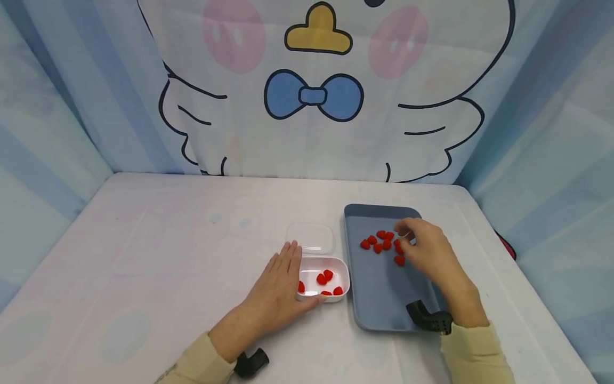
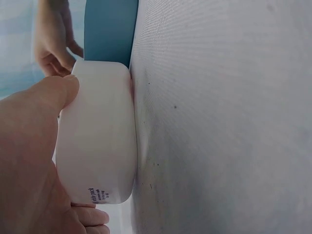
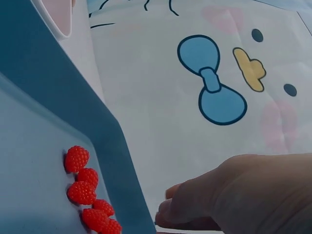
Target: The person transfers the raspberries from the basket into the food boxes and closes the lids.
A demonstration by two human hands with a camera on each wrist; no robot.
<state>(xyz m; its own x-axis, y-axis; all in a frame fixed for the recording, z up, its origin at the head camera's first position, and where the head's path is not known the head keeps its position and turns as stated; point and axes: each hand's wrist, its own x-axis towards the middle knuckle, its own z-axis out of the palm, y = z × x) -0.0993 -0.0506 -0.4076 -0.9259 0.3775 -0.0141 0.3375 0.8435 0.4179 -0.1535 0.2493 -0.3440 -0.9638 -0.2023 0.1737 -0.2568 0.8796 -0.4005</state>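
My left hand (image 1: 280, 288) lies against a small white box (image 1: 346, 277), its straight fingers along the left end and its thumb on the near rim. In the left wrist view, the thumb touches the top edge of the box's outer wall (image 2: 97, 126). Several red raspberries (image 1: 321, 279) lie inside. My right hand (image 1: 429, 250) hovers over the grey-blue tray (image 1: 379, 298), thumb and index finger apart, close to a raspberry (image 1: 398, 246). More raspberries (image 3: 82, 192) are grouped on the tray in the right wrist view, where the fingertips are partly cut off.
A clear plastic lid (image 1: 310, 238) lies on the table (image 1: 192, 256) just behind the box. The tray stands to the box's right, its raised rim (image 3: 109, 141) close by. A printed curtain (image 1: 312, 144) hangs behind the table, with more fabric at both sides.
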